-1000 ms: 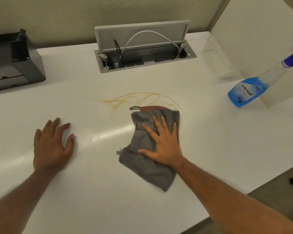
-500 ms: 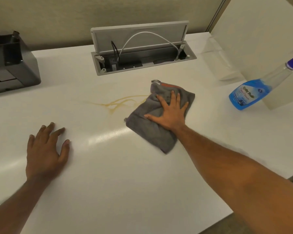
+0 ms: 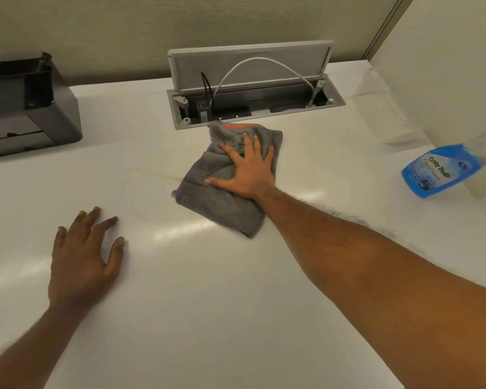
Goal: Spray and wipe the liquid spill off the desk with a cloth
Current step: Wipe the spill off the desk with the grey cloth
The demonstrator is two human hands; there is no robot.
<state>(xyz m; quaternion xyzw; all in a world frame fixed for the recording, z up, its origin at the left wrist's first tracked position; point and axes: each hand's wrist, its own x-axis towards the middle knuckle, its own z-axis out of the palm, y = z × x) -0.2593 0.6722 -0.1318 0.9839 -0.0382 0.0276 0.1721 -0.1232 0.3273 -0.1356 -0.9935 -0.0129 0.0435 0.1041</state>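
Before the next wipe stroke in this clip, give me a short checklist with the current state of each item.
1. Right hand flat on the grey microfibre cloth: ok.
2. Left hand braced on the white desk, clear of the cloth: ok.
3. Brownish spill streak gone: not ok, a faint line shows left of the cloth.
4. Cloth clear of the open grey cable box: not ok, its far edge sits right at the rim.
5. Blue spray bottle out of the wiping path: ok.

Desk point(image 3: 236, 304) glossy smooth; cloth point(image 3: 222, 203) grey terry, napped.
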